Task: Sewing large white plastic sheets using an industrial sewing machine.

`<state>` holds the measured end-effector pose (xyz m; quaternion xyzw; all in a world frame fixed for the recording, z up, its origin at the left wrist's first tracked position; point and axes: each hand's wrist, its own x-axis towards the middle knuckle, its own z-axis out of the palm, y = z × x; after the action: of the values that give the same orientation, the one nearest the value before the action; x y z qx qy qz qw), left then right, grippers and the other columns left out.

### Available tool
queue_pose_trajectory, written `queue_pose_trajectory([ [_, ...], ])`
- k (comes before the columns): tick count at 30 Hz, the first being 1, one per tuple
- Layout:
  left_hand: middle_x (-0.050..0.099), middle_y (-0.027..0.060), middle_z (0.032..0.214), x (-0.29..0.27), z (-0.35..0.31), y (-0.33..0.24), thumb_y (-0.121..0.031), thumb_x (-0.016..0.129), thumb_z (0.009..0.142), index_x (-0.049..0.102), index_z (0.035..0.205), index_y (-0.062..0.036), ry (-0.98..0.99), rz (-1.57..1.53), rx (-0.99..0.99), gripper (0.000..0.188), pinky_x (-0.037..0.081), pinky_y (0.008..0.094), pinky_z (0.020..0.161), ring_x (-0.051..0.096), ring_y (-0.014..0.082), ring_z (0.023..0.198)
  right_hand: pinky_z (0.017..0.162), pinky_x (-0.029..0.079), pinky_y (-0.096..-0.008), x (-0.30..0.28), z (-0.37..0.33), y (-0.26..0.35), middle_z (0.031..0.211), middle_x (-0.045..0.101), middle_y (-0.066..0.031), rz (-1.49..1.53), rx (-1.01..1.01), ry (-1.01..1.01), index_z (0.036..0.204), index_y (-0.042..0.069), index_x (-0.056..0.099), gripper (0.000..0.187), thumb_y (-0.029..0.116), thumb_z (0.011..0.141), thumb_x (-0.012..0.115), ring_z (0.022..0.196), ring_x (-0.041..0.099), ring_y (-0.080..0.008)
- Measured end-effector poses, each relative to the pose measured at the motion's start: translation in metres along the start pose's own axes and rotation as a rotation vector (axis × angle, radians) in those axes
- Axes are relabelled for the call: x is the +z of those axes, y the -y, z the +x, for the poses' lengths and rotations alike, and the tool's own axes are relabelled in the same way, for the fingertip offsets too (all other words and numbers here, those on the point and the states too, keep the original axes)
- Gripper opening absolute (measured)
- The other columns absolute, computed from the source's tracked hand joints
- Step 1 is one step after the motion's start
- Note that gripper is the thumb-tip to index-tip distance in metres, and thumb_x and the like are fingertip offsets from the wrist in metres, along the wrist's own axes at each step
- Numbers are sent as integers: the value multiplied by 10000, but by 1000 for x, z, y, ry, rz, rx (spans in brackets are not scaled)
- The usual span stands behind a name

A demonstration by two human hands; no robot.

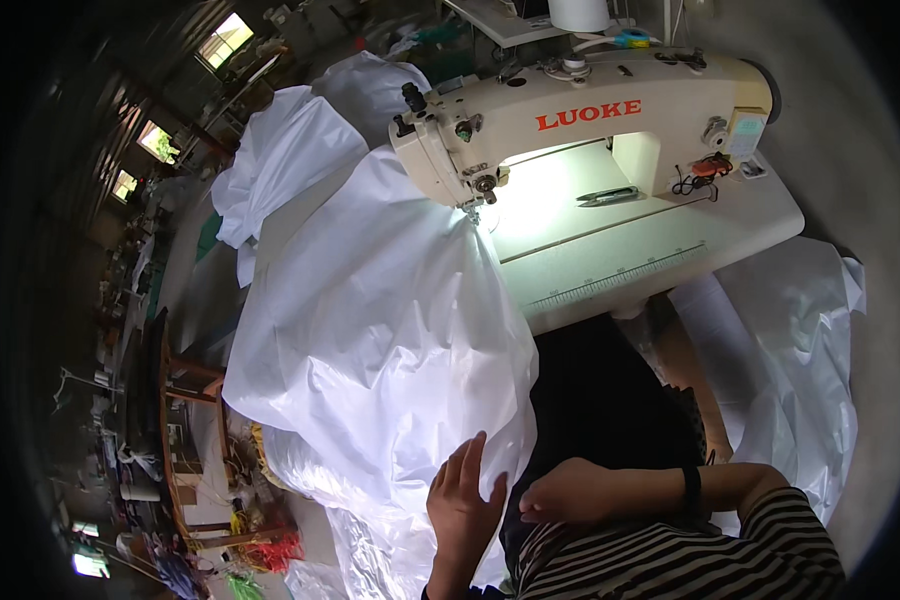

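The left hand (465, 508) is opened out, fingers raised and thumb spread away from them, with nothing in its grasp; it is in front of the white cloth (390, 320), and whether it touches the cloth cannot be told. The right hand (570, 490) is bent inward at the lap, fingers curled under; whether they close on anything cannot be told.

The white cloth is the largest thing, covering the left end of the worktop (755, 215) and spilling over its front left corner toward the person. Its folds draw together at the presser foot (473, 213).

Next comes the cream sewing machine (660, 95), its arm running along the back of the worktop from the needle end at the left to the pillar near the right edge. A second white cloth (795, 370) hangs below the worktop's front right corner. A white thread cone (578, 14) is beyond the rear edge, cut off by the top of the view. Near the right edge, a red-orange piece with black cord (708, 172) sits against the pillar. Smallest, a pair of thread snips (607, 196) lies beneath the arm, nearer the pillar than the needle.
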<state>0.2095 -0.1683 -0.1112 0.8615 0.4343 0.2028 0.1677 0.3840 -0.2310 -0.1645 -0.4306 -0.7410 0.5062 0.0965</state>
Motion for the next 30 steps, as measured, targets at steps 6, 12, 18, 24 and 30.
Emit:
queue_pose_trajectory([
  [6,712,121,903,6,-30,44,16,676,824,690,918,-34,-119,-76,-178,107,537,366,696,693,297,777,535,525,-290,-8,-15,-4,764,705,-42,-166,-118,-665,943,97,676,177,257,883,722,620,691,-197],
  [12,716,138,875,9,-35,55,-7,663,855,683,919,-20,-143,-12,-166,68,540,369,704,699,314,789,489,492,-286,-4,1,-11,693,676,-38,-222,-100,-753,1010,87,658,237,272,880,727,516,644,-185],
  [18,716,122,876,7,-36,55,-34,651,880,689,972,-49,-132,-36,-180,100,545,364,684,702,304,777,476,480,-279,-2,23,-10,685,622,-34,-772,-81,-597,1098,93,636,271,213,859,684,500,624,-195],
  [24,709,147,859,-8,-49,47,-3,634,888,684,1005,-25,138,-300,-245,129,549,342,675,704,317,770,521,532,-277,16,30,-2,778,624,-10,-704,-446,-486,1070,83,640,246,152,834,631,622,668,-143],
  [30,717,89,846,-1,-60,49,-53,613,955,656,1089,9,311,-864,-473,153,530,276,715,656,112,790,633,576,-286,31,24,20,987,647,-52,-691,-592,-500,1097,60,661,293,168,825,656,858,679,-174],
])
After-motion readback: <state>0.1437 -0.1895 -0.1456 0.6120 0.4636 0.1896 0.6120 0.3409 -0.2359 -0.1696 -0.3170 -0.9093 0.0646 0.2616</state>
